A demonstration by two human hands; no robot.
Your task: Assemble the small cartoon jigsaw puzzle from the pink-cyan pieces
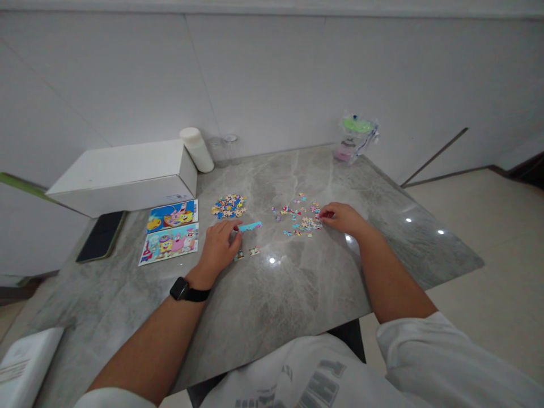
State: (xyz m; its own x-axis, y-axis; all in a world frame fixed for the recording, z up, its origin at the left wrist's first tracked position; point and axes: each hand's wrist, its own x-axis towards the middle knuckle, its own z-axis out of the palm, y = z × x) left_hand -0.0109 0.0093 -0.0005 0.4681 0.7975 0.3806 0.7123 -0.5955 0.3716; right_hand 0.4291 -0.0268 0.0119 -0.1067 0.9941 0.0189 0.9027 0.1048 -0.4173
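Observation:
My left hand (221,243) lies low over the table, fingers slightly bent, with thumb and index finger apart. Its fingertips touch the left end of a light-blue strip of joined puzzle pieces (250,226). A couple of puzzle pieces (254,250) sit just below the strip, one partly hidden by my thumb. On the right, my right hand (343,217) has its fingertips pinched together at the edge of a loose spread of puzzle pieces (310,223). A small puzzle piece appears to be between them, mostly hidden.
A heap of puzzle pieces (229,206) lies behind my left hand. Two cartoon picture cards (170,243) and a phone (102,236) are at left. Along the wall stand a white box (123,170), a white bottle (196,149), clear cups (225,151) and a plastic bag (356,139).

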